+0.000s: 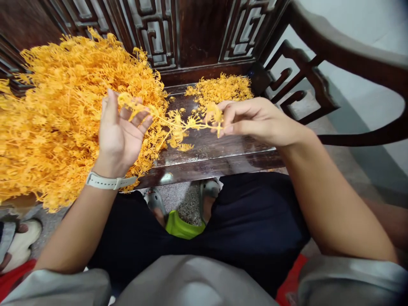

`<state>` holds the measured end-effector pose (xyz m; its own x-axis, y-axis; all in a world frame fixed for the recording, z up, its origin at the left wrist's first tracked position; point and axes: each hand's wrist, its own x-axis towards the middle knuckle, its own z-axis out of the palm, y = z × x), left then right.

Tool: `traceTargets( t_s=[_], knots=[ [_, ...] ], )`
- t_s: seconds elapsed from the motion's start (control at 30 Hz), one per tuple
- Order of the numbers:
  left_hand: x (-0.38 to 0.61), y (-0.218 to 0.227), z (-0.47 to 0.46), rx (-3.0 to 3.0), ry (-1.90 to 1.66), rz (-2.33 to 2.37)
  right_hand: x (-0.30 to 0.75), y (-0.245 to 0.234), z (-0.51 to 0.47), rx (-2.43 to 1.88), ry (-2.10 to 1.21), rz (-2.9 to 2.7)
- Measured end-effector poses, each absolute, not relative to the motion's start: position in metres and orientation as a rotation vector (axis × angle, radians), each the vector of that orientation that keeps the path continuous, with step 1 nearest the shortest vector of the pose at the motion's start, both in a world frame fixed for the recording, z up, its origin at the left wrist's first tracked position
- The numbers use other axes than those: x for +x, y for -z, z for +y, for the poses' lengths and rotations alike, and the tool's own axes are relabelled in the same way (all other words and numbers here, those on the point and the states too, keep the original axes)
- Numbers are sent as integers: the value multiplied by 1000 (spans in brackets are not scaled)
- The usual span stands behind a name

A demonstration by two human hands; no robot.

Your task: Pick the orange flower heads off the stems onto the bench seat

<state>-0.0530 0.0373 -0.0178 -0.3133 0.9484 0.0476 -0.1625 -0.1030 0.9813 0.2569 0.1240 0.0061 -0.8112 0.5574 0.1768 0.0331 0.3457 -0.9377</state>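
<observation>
A thin yellow plastic flower sprig (193, 122) with spidery tufts stretches between my two hands above the bench. My right hand (259, 121) pinches its stem end between thumb and fingers. With palm turned up and fingers spread, my left hand (119, 136) is beside the sprig's other end, which crosses near the fingertips; whether they touch it I cannot tell. Behind and around my left hand rises a large heap of yellow sprigs (63, 106). A smaller pile of yellow pieces (223, 88) lies beyond my right hand.
The dark wooden bench (216, 146) has a carved lattice back (156, 34) and a curved armrest (344, 42) at right. Below are my shoes (210, 187) and a lime-green object (183, 227). Another person's pale shoe (24, 244) shows at lower left.
</observation>
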Motion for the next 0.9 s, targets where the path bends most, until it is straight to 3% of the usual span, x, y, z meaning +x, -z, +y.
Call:
traceTargets(
  t_s=[0.2,0.4,0.63,0.9],
  knots=[
    [-12,18,23,1003,-1356,1132,233,7,111,-680,-1701,-1574],
    [8,50,15,1300,-1185,1125,223,8,110,-765,-1767,-1512],
    [20,57,6,1715,-1301,1405,222,4,105,-683,-1872,-1499],
    [24,50,3,1516,-1113,1219,221,16,111,-703,-1636,-1651]
  ],
)
